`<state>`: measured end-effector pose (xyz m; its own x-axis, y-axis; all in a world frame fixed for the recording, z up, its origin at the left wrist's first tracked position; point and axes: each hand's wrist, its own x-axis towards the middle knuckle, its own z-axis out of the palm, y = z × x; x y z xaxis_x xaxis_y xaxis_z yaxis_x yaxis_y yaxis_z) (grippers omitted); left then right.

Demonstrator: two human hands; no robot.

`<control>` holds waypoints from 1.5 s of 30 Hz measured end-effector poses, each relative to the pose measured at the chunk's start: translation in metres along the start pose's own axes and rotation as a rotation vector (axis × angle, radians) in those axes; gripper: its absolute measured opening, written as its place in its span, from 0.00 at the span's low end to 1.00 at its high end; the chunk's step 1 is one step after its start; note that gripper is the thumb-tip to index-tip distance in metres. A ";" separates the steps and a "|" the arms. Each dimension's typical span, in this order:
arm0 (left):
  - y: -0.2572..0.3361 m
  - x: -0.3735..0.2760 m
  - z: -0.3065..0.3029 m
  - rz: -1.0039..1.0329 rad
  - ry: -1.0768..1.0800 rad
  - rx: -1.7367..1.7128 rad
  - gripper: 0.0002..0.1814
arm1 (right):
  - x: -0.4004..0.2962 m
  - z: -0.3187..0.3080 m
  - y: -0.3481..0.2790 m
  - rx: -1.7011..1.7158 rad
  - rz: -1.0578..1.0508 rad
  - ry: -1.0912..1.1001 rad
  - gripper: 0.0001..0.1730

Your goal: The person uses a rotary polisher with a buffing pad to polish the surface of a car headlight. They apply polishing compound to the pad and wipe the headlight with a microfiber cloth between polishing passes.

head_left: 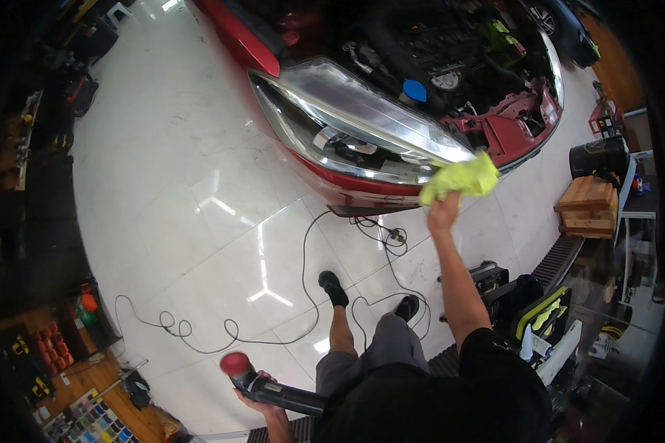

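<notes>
My right hand (pixel 443 214) grips a yellow-green cloth (pixel 468 176), which lies against the inner lower corner of a car headlight (pixel 360 124). The headlight's clear lens looks hazy along its upper face and shows reflections. Low and to the left, my left hand (pixel 259 400) holds a black power polisher (pixel 285 396) around its neck. A round red pad (pixel 235 364) on the polisher's head faces up and away from me, and its rear end runs against my black shirt. Part of the cloth is blurred.
The red car's engine bay (pixel 415 50) stands open, with a blue reservoir cap (pixel 414 90). A black power cord (pixel 266 342) loops over the tiled floor around my feet. At right are a wooden box (pixel 587 207), a black bucket (pixel 598 156) and a cart (pixel 543 313); shelves line the left.
</notes>
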<state>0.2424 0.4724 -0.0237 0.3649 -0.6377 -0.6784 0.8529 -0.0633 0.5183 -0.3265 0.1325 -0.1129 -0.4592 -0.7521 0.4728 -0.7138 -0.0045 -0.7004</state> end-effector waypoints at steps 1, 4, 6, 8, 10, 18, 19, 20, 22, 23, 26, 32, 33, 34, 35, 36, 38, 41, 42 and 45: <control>0.003 -0.004 -0.003 0.007 0.023 -0.007 0.48 | 0.003 -0.013 -0.003 -0.080 -0.037 0.025 0.31; 0.003 -0.011 -0.007 0.003 0.013 -0.042 0.48 | 0.015 -0.011 -0.032 -0.203 -0.146 0.106 0.26; 0.006 -0.012 -0.019 -0.031 -0.072 -0.074 0.49 | 0.018 0.036 -0.083 -0.145 -0.231 -0.018 0.22; 0.008 -0.016 -0.021 0.004 -0.056 -0.064 0.49 | 0.032 0.089 -0.166 -0.119 -0.362 -0.199 0.18; 0.008 -0.018 -0.021 0.012 -0.066 -0.062 0.49 | 0.064 0.136 -0.229 -0.123 -0.462 -0.309 0.21; 0.002 -0.026 0.005 0.115 0.075 -0.056 0.46 | 0.147 0.239 -0.291 -0.395 -0.765 -0.445 0.17; 0.003 -0.032 0.002 0.129 0.059 -0.033 0.46 | 0.140 0.230 -0.289 -0.299 -0.699 -0.393 0.18; 0.002 -0.036 -0.003 0.138 0.042 -0.009 0.45 | 0.132 0.217 -0.283 -0.209 -0.629 -0.341 0.18; 0.003 -0.045 -0.007 0.163 0.043 0.016 0.45 | 0.103 0.177 -0.256 -0.161 -0.514 -0.388 0.20; 0.000 -0.050 -0.005 0.181 0.060 0.013 0.44 | 0.090 0.151 -0.235 -0.150 -0.486 -0.364 0.23; -0.018 -0.056 0.006 0.142 0.063 -0.018 0.44 | 0.069 0.059 -0.110 -0.174 -0.462 -0.136 0.24; -0.059 -0.068 0.039 0.079 -0.029 0.024 0.45 | 0.048 -0.168 0.055 -0.321 -0.069 -0.249 0.25; -0.068 -0.078 0.047 0.090 0.001 0.002 0.45 | 0.029 -0.197 0.059 -0.187 0.196 -0.227 0.27; -0.075 -0.079 0.043 0.100 -0.071 -0.008 0.45 | 0.006 -0.225 0.067 -0.252 0.326 -0.289 0.30; -0.084 -0.081 0.040 0.078 -0.090 0.011 0.45 | -0.019 -0.249 0.071 -0.255 0.492 -0.355 0.27; -0.110 -0.077 0.041 0.013 -0.124 0.013 0.45 | -0.052 -0.286 0.108 -0.096 0.440 -0.282 0.24; -0.137 -0.093 0.052 -0.025 -0.107 0.003 0.46 | -0.107 -0.330 0.114 0.125 0.782 -0.252 0.20; -0.159 -0.124 0.063 -0.078 -0.208 0.001 0.49 | -0.136 -0.372 0.053 0.445 1.272 -0.239 0.21; -0.183 -0.130 0.072 -0.123 -0.196 0.002 0.50 | -0.143 -0.392 0.060 0.585 1.192 -0.193 0.21; -0.220 -0.152 0.073 -0.235 -0.386 -0.007 0.49 | -0.156 -0.437 0.066 0.647 0.981 -0.220 0.22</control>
<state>-0.0277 0.5273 0.0030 -0.0041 -0.8464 -0.5325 0.8988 -0.2365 0.3691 -0.5334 0.5378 0.0010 -0.5140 -0.7166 -0.4714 0.3186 0.3507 -0.8806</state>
